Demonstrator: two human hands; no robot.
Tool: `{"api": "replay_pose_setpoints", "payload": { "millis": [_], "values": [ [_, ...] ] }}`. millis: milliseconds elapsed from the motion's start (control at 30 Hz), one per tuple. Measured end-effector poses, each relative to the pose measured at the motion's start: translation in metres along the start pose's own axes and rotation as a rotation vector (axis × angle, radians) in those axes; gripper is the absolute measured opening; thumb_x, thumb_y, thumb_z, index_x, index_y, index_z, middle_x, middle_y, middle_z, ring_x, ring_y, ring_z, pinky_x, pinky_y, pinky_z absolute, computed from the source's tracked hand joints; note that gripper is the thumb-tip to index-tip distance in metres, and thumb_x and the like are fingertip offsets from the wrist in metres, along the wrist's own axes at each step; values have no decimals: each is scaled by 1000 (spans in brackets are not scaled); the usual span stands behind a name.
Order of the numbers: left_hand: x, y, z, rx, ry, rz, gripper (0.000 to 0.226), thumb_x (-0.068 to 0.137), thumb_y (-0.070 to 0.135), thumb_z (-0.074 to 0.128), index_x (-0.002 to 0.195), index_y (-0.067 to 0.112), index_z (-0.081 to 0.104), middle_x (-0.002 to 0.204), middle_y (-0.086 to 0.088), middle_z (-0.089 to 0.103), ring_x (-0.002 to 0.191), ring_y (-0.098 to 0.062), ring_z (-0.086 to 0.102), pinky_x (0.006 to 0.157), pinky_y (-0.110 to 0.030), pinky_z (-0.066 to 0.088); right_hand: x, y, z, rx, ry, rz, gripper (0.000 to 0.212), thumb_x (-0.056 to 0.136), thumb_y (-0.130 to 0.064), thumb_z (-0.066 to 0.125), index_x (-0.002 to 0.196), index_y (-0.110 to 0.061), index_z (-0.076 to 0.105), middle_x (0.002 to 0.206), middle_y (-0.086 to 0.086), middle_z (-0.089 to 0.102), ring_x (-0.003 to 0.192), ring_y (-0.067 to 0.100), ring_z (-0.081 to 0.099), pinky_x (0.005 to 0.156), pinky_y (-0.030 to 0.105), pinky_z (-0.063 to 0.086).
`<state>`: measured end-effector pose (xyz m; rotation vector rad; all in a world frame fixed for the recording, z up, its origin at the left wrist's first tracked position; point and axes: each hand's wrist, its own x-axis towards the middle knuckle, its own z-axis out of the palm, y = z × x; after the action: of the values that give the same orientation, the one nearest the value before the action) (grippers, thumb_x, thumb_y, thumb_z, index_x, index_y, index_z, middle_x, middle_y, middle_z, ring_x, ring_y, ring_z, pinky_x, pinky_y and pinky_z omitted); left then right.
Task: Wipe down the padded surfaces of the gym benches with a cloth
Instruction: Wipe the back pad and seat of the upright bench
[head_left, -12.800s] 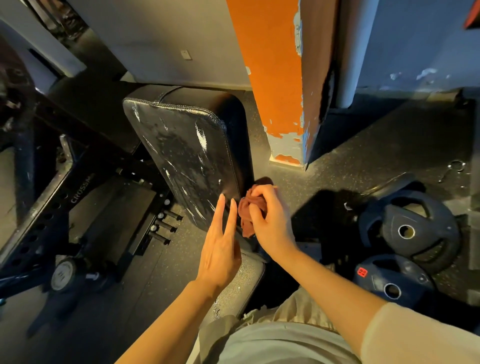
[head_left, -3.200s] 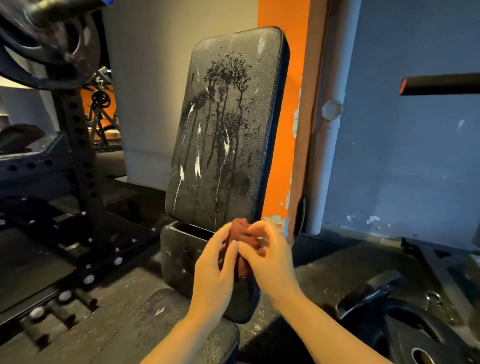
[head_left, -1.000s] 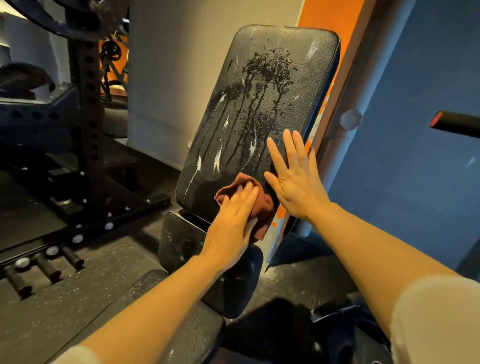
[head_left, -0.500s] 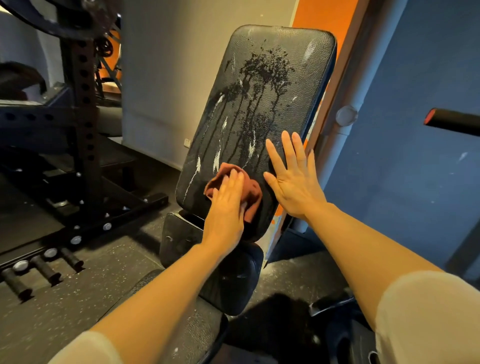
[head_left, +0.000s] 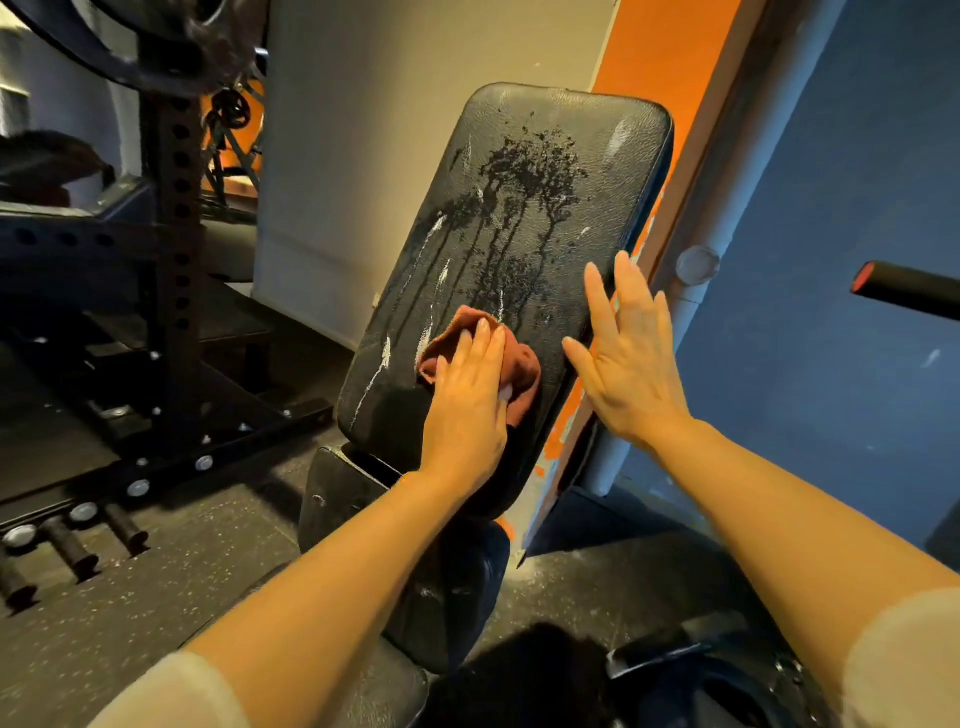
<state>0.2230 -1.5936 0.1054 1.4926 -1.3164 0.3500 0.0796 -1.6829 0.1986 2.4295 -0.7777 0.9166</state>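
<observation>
so far the wiping looks barely begun on this pad, judging by how much wet mess shows on it: the upright back pad (head_left: 519, 249) of the bench carries a dark spattered patch near its top with long runs trailing down the middle, plus pale streaks lower on its left half, and none of that upper area looks rubbed through. the left hand (head_left: 467, 400) presses the reddish-brown cloth (head_left: 522, 364) flat against the lower part of the pad, fingers straight and laid over the bunched fabric, so its grip is a wide, flat press rather than a pinch. the right hand (head_left: 628, 358) has its grip wide too, fingers spread and straight, palm resting against the right edge of the same pad, apparently to steady it; it holds nothing. the cloth sits just under the ends of the drip runs, so the strip below it may already be covered, though i cannot tell that for certain in this light. what seems left is the whole middle and top of the back pad, its edges, and then the seat pad (head_left: 447, 587) below, which shows pale flecks of its own. beside the bench stand a dark rack upright (head_left: 176, 218) on the left and an orange pillar (head_left: 660, 57) behind, with speckled rubber floor (head_left: 156, 597) underneath
</observation>
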Motion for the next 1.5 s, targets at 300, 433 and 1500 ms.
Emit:
{"api": "replay_pose_setpoints", "payload": {
  "millis": [300, 433, 1500],
  "values": [
    [-23, -30, -5, 61, -95, 303, 60, 96, 32, 38, 152, 16, 23, 158, 3, 17, 149, -13, 7, 121, -35, 9, 2, -5, 11, 273, -49, 108, 68, 102, -42, 31, 152, -29, -14, 158, -6, -26, 148, 15, -13, 119, 53, 3],
    [42, -13, -11, -11, -7, 13, 62, 99, 13, 46, 154, 16, 17, 161, -1, 13, 149, -18, 6, 122, -45, 9, 2, -4, 11, 296, -52, 94, 67, 103, -42, 30, 151, -31, -16, 158, -8, -28, 148, 13, -15, 119, 53, -1],
    [71, 32, 2, 186, 7, 166, 66, 97, 45, 38, 154, 17, 17, 162, -6, 12, 149, -25, 5, 119, -45, 4, 44, 16, -14, 397, 178, 168, 62, 103, -28, 39, 155, -19, 8, 163, -2, 8, 148, 11, 8, 119, 29, 13]
  ]
}}
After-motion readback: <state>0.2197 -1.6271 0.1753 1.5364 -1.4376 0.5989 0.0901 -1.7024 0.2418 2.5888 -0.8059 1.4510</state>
